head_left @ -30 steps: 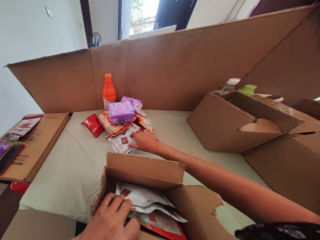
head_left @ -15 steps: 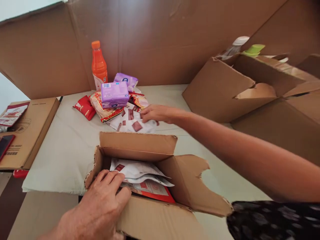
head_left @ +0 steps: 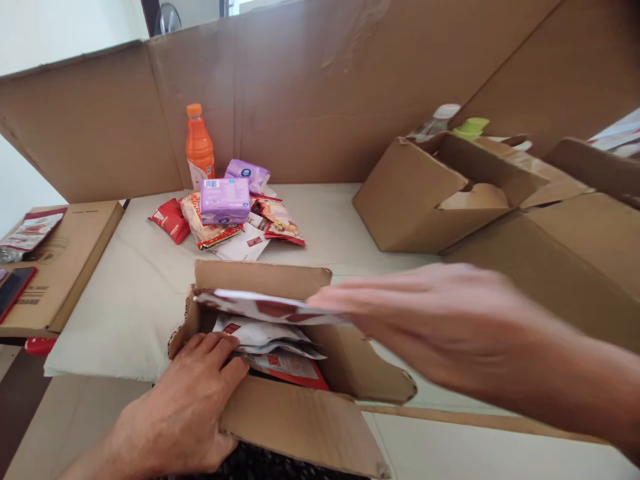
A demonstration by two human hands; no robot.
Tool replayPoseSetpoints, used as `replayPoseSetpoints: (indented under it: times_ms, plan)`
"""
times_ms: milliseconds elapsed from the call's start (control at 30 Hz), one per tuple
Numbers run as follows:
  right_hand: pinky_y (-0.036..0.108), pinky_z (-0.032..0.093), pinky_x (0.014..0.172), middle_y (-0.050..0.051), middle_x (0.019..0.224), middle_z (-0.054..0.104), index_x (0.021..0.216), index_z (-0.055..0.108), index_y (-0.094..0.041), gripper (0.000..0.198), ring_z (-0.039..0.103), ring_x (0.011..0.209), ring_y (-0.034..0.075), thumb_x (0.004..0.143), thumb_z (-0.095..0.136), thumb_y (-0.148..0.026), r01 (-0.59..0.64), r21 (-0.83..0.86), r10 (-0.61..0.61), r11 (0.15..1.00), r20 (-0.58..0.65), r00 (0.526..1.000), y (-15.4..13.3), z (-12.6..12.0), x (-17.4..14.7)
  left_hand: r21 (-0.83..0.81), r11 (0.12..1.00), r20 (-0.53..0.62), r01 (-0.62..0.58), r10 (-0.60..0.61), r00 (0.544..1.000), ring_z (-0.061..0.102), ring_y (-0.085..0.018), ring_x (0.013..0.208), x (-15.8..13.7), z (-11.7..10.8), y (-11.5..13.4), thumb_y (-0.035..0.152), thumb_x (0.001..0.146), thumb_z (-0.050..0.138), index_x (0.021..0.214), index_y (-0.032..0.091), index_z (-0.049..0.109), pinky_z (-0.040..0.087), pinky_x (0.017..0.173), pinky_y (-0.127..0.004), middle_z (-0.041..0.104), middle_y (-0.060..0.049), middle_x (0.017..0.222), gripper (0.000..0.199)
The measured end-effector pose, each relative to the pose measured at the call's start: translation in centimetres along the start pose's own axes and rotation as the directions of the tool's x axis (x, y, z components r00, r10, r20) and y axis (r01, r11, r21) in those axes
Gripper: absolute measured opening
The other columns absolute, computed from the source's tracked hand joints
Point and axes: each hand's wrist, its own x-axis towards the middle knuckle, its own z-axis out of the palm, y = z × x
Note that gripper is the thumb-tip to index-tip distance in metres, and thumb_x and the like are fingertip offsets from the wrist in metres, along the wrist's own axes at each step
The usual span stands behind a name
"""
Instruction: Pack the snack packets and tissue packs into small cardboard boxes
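Note:
A small cardboard box (head_left: 300, 413) stands in front of me with its flaps spread. My left hand (head_left: 200, 393) is closed over its near left edge, fingertips inside beside the packets. White packets (head_left: 265, 333) lie in the box above a red and white packet (head_left: 295, 370). Over the box's far side, my right hand (head_left: 415, 313) pinches a white packet with dark red patches (head_left: 270, 307), held nearly flat. The right hand is blurred by motion.
Behind the box lie purple tissue packs (head_left: 225, 200), red snack packets (head_left: 170, 220), another white packet (head_left: 243, 243) and an orange bottle (head_left: 199, 150). Larger open boxes (head_left: 400, 200) stand right. A tall cardboard panel (head_left: 300, 100) rises behind. A flat carton (head_left: 85, 267) lies left.
My right hand has lifted a white packet from the pile and brought it toward me, over the box. My left hand stays on the box edge. The view has shifted slightly.

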Motion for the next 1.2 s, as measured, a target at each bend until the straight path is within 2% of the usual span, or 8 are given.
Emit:
replayPoseSetpoints:
  times_ms: [167,300,667,767,900,967,1033,1200]
  plan:
    - [0.028,0.048,0.059,0.01,0.092,0.08,0.106,0.075,-0.016,0.033,0.076,0.077,0.025,0.085,0.056,0.0,0.051,-0.257,0.082,0.965,0.482,0.872,-1.9,5.6,4.6,-0.021,1.0,-0.044,-0.017,0.016,0.999,0.053,-0.034,0.126,0.0,0.4,0.0,0.017,0.07,0.066,0.107,0.02,0.058,0.045,0.11,-0.054,0.058,-0.012,0.135,0.038]
    - [0.028,0.046,0.059,0.013,0.109,0.079,0.145,0.056,-0.016,0.059,0.077,0.081,0.025,0.088,0.055,-0.002,0.21,-0.225,-0.063,0.951,0.526,0.848,-1.1,7.5,4.8,-0.011,0.999,-0.067,-0.039,0.038,0.997,0.055,-0.034,0.121,0.1,0.7,-0.2,0.015,0.069,0.065,0.102,0.018,0.057,0.047,0.106,-0.052,0.06,-0.013,0.13,0.035]
    - [0.032,0.055,0.067,0.015,0.106,0.079,0.144,0.058,-0.014,0.053,0.078,0.093,0.028,0.092,0.056,-0.004,0.223,-0.192,-0.025,0.956,0.701,0.713,-2.5,8.3,8.3,0.068,0.997,-0.086,-0.046,0.052,0.995,0.059,-0.036,0.115,0.0,0.8,0.1,0.014,0.069,0.067,0.102,0.016,0.061,0.052,0.102,-0.054,0.064,-0.016,0.125,0.033]
    - [0.035,0.059,0.076,0.016,0.119,0.076,0.144,0.059,-0.015,0.053,0.076,0.102,0.029,0.091,0.062,-0.011,0.189,-0.119,-0.081,0.975,0.599,0.796,-2.5,6.1,7.1,0.115,0.987,-0.211,-0.117,0.139,0.968,0.055,-0.04,0.131,-1.6,0.9,0.2,0.03,0.081,0.075,0.121,0.017,0.059,0.047,0.11,-0.059,0.059,-0.019,0.143,0.045]
    - [0.042,0.062,0.089,0.009,0.118,0.077,0.124,0.072,-0.026,0.032,0.075,0.104,0.028,0.101,0.051,-0.029,-0.079,-0.014,0.079,0.997,0.056,0.995,-0.5,1.4,1.3,0.053,0.968,-0.511,-0.247,0.238,0.826,0.045,-0.035,0.148,-5.4,1.9,-1.6,0.054,0.098,0.061,0.146,0.032,0.044,0.041,0.12,-0.055,0.05,-0.012,0.157,0.056]
    - [0.041,0.065,0.077,0.005,0.099,0.081,0.11,0.076,-0.034,0.03,0.077,0.085,0.027,0.102,0.048,-0.04,-0.211,0.055,0.218,0.976,-0.196,0.956,1.0,0.2,-2.6,-0.062,0.982,-0.631,-0.176,0.098,0.769,0.044,-0.036,0.148,-6.6,2.6,-3.2,0.058,0.1,0.053,0.151,0.037,0.039,0.042,0.119,-0.058,0.045,-0.011,0.161,0.057]
    - [0.041,0.067,0.072,0.003,0.096,0.081,0.107,0.076,-0.04,0.023,0.077,0.082,0.027,0.1,0.054,-0.043,-0.244,0.081,0.257,0.966,-0.276,0.926,2.3,0.7,-5.9,-0.16,0.979,-0.652,-0.126,-0.009,0.758,0.043,-0.039,0.149,-6.8,3.2,-4.6,0.067,0.098,0.049,0.156,0.037,0.034,0.044,0.116,-0.061,0.041,-0.012,0.164,0.067]
    - [0.046,0.06,0.103,0.008,0.145,0.064,0.152,0.053,-0.034,0.054,0.062,0.132,0.03,0.098,0.058,-0.038,-0.073,0.079,0.085,0.994,-0.155,0.984,1.7,6.4,-8.2,-0.217,0.962,-0.54,-0.164,0.022,0.842,0.043,-0.04,0.149,-4.3,4.3,-5.9,0.073,0.092,0.056,0.162,0.033,0.028,0.041,0.119,-0.061,0.048,-0.016,0.16,0.086]
